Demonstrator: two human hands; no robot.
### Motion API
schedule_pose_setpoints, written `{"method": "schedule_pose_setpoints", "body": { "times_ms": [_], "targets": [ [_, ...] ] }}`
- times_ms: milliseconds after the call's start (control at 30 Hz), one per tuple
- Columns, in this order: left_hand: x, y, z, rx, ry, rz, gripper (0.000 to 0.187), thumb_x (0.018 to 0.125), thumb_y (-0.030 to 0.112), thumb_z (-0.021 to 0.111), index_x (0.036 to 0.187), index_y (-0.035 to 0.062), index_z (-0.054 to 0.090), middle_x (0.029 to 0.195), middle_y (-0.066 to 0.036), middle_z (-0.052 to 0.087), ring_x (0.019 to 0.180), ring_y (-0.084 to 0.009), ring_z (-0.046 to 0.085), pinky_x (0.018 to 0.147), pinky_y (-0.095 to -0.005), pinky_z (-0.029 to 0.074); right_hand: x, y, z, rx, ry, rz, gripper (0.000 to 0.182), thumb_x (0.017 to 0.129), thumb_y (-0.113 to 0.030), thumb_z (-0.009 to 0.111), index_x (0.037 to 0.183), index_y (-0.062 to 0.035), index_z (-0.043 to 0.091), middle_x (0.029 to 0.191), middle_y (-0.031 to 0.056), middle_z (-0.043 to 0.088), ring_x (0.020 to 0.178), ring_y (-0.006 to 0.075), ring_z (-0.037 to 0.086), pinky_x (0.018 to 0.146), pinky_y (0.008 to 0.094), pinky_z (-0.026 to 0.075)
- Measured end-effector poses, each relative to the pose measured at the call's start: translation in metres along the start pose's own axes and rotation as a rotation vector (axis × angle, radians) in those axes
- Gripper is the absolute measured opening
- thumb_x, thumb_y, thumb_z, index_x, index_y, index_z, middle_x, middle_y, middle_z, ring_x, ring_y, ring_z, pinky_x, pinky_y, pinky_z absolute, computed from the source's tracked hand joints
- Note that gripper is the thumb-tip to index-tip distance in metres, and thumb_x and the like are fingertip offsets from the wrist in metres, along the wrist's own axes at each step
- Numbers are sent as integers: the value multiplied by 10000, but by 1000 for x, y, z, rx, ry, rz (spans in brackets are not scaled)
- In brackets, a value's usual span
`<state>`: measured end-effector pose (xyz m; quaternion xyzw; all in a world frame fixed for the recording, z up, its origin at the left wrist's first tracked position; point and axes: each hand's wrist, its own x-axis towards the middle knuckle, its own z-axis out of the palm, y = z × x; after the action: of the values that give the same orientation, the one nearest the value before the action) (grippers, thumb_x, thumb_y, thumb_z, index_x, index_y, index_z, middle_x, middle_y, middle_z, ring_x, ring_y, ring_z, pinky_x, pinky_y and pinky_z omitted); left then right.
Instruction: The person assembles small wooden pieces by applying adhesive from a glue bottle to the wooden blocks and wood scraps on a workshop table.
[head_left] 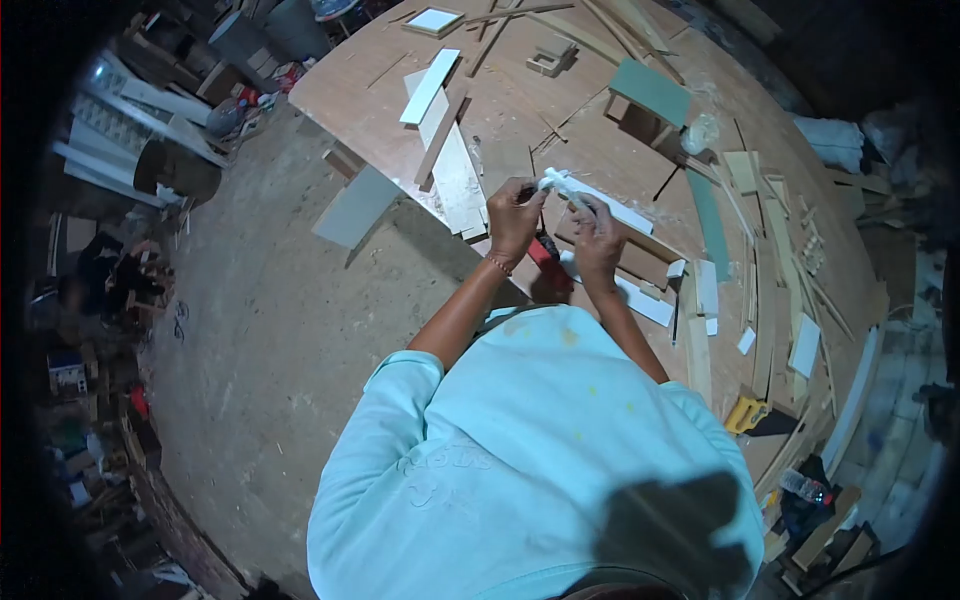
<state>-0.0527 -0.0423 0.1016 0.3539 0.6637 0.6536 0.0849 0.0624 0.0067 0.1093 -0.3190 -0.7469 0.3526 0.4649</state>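
My left hand [514,218] is closed, its fingers pinched at one end of a small white piece [553,179] with a knobbly end. My right hand [598,238] has its fingers curled round the other end of the same piece. What exactly the piece is I cannot make out. Just beyond my right hand a long white strip [625,212] lies against a brown wooden board [650,243]. A red and black object [546,262] sits below and between my wrists, partly hidden.
The wooden worktable [375,95] carries many offcuts. A green-topped wooden piece [650,92] stands toward the back, near a small wooden frame [551,57]. To the right lie a yellow-handled saw [746,413] and a white block [804,346]. A pale board [357,207] juts out at the left edge.
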Motion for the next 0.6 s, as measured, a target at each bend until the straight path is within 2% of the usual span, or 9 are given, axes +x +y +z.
{"method": "schedule_pose_setpoints", "body": {
  "times_ms": [33,67,133,200,267,333,400,533,600],
  "targets": [
    [0,0,-2,17,13,16,128,685,33,651,793,-13,599,724,-89,613,644,-126,583,593,-238,471,-1,-1,-1,-29,-54,-21,184,791,-40,456,940,-46,564,679,93,584,593,239,567,620,342,428],
    [0,-2,-4,34,30,30,130,677,48,651,779,-13,600,725,-111,609,642,-160,599,597,-256,477,-1,-5,1,-31,-48,-22,184,791,-40,456,940,-46,564,679,93,584,593,239,567,620,342,428],
    [1,-8,-7,41,31,22,126,675,41,648,776,-15,599,723,-111,608,643,-166,601,599,-259,477,-3,-11,4,-52,-62,-78,168,795,-61,471,933,-55,566,671,81,585,615,230,567,657,343,412],
    [2,-9,-10,48,26,12,122,673,34,646,774,-16,599,721,-111,608,644,-173,603,601,-263,478,-4,-17,4,-71,-52,-59,154,794,-68,480,920,-56,568,678,84,588,626,234,568,669,346,408],
    [4,-10,-14,-1,29,-4,125,670,29,642,773,-21,594,716,-112,608,649,-185,606,605,-268,480,-1,-16,7,-36,44,12,152,792,-66,482,919,-56,565,685,90,590,625,239,568,668,348,408],
    [4,-9,-19,2,11,15,119,672,26,641,770,-21,593,715,-106,609,649,-172,605,604,-262,479,1,-13,9,-90,84,5,161,785,-57,487,929,-55,559,683,97,590,631,239,573,662,346,410],
    [5,-7,-23,-18,-21,36,101,713,18,639,798,-8,590,726,-49,609,655,-77,555,590,-208,458,1,-13,14,-112,55,78,169,779,-52,491,935,-54,556,694,96,592,658,238,579,675,349,400],
    [8,-13,-31,-12,-54,15,110,718,10,632,815,-10,585,738,-40,604,671,-71,548,607,-207,455,-10,-25,25,-168,17,35,163,774,-52,501,925,-54,561,723,91,599,681,231,580,688,346,385],
    [8,-19,-35,-15,-45,5,108,700,17,634,794,-13,590,726,-68,609,658,-105,572,601,-227,462,-12,-34,29,-182,5,-104,160,771,-54,506,921,-57,563,746,82,600,684,227,575,692,339,371]
  ]
}}
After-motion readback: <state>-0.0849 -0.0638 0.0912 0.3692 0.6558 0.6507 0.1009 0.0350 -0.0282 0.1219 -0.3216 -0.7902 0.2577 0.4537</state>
